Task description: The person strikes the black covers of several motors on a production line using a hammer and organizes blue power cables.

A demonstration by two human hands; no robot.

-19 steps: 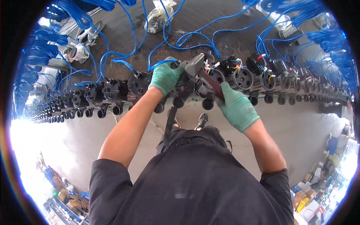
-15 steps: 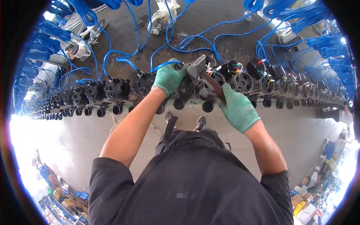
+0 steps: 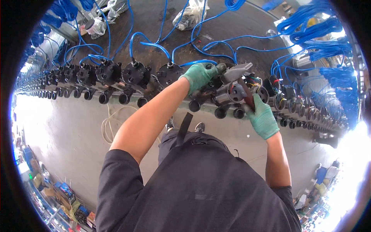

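Note:
My right hand [image 3: 262, 120], in a green glove, is closed round the brown handle of a hammer [image 3: 247, 94]. Its grey metal hammer head [image 3: 236, 72] is up beside my left hand's fingertips. My left hand [image 3: 199, 78], gloved too, curls over a black end cap [image 3: 211, 84], which it partly hides; a blue cable [image 3: 197, 62] runs in under the fingers. The glove's fingertips look dark. Just right of that cap, below the hammer head, lies an open metal cylinder housing [image 3: 228, 94]. Coloured wires [image 3: 254, 82] show in the units behind the hammer.
A long row of black capped cylinders [image 3: 136, 75] with round pipe stubs [image 3: 124, 98] lines the edge of a dark bench [image 3: 154, 27]. Blue cable coils [image 3: 309, 27] stand at both sides. A plastic bag [image 3: 191, 15] sits at the back. A pale hose [image 3: 108, 127] lies on the floor.
The view has shifted along the row, so the bench things sit further right or lower. Both hands keep their holds, and the hammer head is still close to my left hand.

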